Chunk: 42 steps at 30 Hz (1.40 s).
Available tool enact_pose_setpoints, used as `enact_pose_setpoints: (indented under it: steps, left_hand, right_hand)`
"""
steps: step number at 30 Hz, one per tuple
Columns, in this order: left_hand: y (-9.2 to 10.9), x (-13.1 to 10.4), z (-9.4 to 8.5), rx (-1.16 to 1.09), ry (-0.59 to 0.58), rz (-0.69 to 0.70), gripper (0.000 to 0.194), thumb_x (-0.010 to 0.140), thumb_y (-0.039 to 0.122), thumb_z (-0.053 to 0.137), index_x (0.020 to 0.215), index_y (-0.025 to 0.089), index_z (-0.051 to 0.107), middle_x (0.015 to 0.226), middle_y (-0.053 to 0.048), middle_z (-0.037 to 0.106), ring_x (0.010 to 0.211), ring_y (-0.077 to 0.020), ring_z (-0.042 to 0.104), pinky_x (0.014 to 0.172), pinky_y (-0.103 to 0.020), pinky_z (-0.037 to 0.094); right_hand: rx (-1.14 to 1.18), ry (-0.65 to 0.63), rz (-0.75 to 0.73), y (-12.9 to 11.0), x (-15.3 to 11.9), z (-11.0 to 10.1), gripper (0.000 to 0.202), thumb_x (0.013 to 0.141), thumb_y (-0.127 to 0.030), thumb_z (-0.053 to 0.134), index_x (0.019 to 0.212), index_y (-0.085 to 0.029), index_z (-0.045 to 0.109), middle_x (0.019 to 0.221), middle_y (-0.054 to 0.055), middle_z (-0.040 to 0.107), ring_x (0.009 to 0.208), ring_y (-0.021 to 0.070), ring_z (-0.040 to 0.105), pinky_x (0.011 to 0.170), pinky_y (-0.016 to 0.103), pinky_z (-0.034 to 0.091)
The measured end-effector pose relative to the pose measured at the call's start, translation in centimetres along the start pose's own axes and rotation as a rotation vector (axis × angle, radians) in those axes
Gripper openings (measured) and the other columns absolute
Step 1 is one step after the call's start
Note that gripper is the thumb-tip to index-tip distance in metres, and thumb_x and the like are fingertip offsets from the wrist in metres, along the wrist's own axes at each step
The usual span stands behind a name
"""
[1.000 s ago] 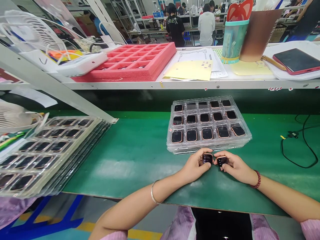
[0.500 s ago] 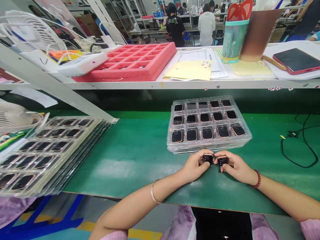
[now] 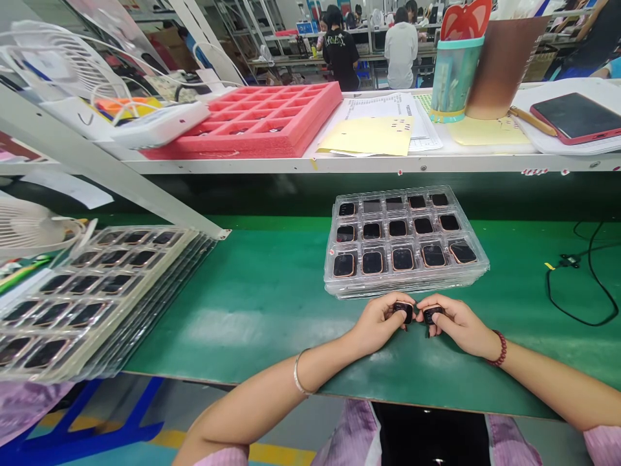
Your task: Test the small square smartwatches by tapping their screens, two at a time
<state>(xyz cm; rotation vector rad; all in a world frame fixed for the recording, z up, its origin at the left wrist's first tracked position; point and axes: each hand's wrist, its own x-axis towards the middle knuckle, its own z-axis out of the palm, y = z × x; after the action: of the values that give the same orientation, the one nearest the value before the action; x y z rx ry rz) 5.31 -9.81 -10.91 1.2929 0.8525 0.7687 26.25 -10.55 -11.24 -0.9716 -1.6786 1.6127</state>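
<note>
Head view: both hands rest low on the green worktop (image 3: 272, 291), just in front of a stack of clear trays (image 3: 478, 266). The left hand (image 3: 376, 321) curls its fingers (image 3: 388, 304) around a small dark watch body (image 3: 403, 312), pinching it between thumb and fingertips so that its dark face shows at the hand's right edge. The right hand (image 3: 458, 323) does the same with a second watch body (image 3: 431, 315), held at its left edge between thumb and bent fingers. The two pieces sit side by side, almost touching, between the two hands and just above the worktop surface; whether they rest on it cannot be told. A thin bangle (image 3: 297, 374) circles the left wrist and a red bead bracelet (image 3: 501, 348) the right.

The top tray holds rows of dark square watch bodies with copper-coloured rims, one to each compartment. To the left, well apart, another stack of trays (image 3: 87, 304) lies tilted at the worktop's edge. A black cable (image 3: 589, 272) loops on the worktop at right. On the shelf (image 3: 339, 165) above sit a red foam tray (image 3: 262, 120), yellow and white papers (image 3: 373, 133), a teal cup (image 3: 453, 77) and a dark tablet (image 3: 575, 116). Other people stand at benches far behind.
</note>
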Motion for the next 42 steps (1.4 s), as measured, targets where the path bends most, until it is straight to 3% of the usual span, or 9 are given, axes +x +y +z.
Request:
enact_pose_setpoints:
  steps: [24,31,42]
  left_hand:
    - [-0.26,-0.06,-0.02,0.044,0.007,0.009,0.022,0.082,0.022,0.051,0.102,0.014,0.058,0.082,-0.005,0.062,0.072,-0.0143,0.059,0.066,-0.028,0.05]
    - [-0.33,-0.03,-0.28,0.125,0.094,0.034,0.028,0.076,0.019,0.058,0.105,0.017,0.058,0.086,-0.005,0.065,0.073,-0.0142,0.058,0.066,-0.025,0.047]
    - [-0.3,-0.04,-0.24,0.152,0.116,0.041,0.027,0.076,0.021,0.059,0.103,0.017,0.058,0.084,-0.005,0.065,0.069,-0.0131,0.057,0.063,-0.024,0.044]
  right_hand:
    - [-0.013,0.0,0.004,-0.12,0.05,0.04,0.02,0.091,-0.021,0.042,0.108,-0.018,0.053,0.091,0.006,0.061,0.063,0.0121,0.06,0.061,0.028,0.051]
    - [0.014,0.018,-0.02,-0.11,0.01,0.11,0.029,0.089,-0.018,0.045,0.117,-0.02,0.047,0.104,0.009,0.06,0.074,0.0138,0.062,0.067,0.029,0.051]
    - [0.027,-0.011,-0.024,-0.04,-0.01,-0.03,0.029,0.088,-0.016,0.044,0.117,-0.02,0.049,0.103,0.008,0.061,0.075,0.0136,0.063,0.07,0.03,0.052]
